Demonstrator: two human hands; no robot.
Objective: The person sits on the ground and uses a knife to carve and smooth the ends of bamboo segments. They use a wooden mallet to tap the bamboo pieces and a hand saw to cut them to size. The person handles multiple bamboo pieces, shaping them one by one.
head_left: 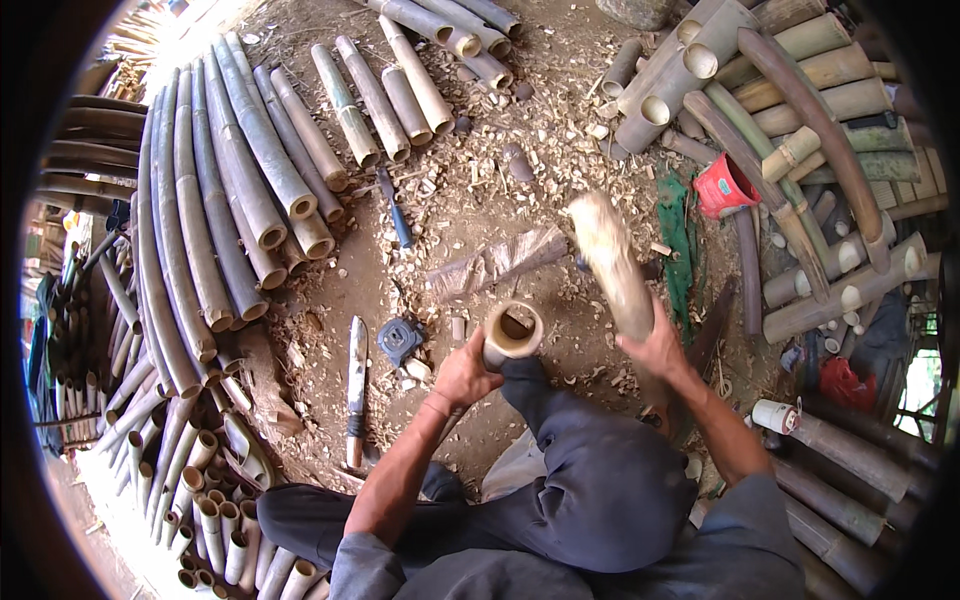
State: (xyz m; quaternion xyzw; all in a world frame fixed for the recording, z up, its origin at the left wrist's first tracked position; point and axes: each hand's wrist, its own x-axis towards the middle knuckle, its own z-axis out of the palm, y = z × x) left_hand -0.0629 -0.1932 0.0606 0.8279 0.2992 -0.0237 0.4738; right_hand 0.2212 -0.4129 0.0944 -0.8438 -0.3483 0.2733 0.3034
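My left hand point(466, 374) is closed around the upper side of a short bamboo tube point(512, 349). The tube stands between my legs with its open end up, and something dark shows inside it. My right hand point(657, 347) grips the narrow end of a wooden club point(610, 262). Its pale, thick head is raised past the tube and a little blurred. A chopped wooden log point(497, 265) lies on the ground just beyond the tube. Left of my left hand are a blue-grey tape measure point(400, 340) and a long-bladed knife point(356, 388).
Long bamboo poles point(215, 200) lie in rows at the left. A blue-handled chisel point(395, 210) rests among wood chips. To the right are a red bucket point(724, 187), a green cloth point(676, 245), stacked bamboo point(810, 75) and a white can point(776, 416).
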